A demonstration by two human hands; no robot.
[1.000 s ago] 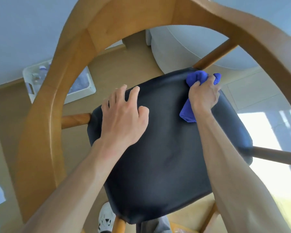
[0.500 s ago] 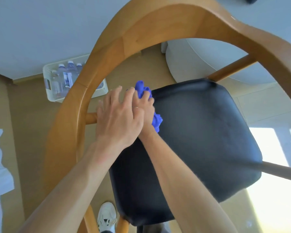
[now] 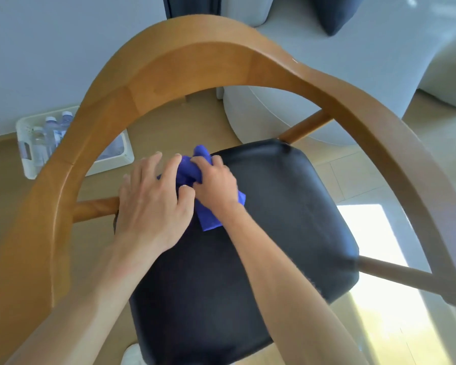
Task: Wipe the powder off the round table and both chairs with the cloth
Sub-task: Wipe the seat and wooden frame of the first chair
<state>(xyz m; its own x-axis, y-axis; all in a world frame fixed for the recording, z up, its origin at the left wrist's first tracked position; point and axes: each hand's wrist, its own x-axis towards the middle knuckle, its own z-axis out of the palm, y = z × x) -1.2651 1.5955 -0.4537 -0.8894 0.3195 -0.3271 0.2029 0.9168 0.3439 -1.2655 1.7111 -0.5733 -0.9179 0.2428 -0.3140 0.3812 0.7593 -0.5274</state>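
We take the black seat (image 3: 261,233) of the chair as our landmark. The blue cloth (image 3: 211,206) lies on its far left corner, bunched up. Our right hand (image 3: 216,185) grips the cloth with curled fingers, and our left hand (image 3: 153,204) rests just beside it, fingers loosely spread, the fingertips touching the cloth and the thumb against its fold. We cannot see any powder on the seat in this view.

What could go wrong: the cloth is crumpled, so only a small part may touch the leather, and powder could be pushed over the edge of the seat onto the floor instead of being collected. The curved wooden backrest (image 3: 195,67) above the seat may also be forgotten.

On the floor, beyond the left side of the seat, stands a white basket (image 3: 111,159) which holds several plastic water bottles (image 3: 50,133).
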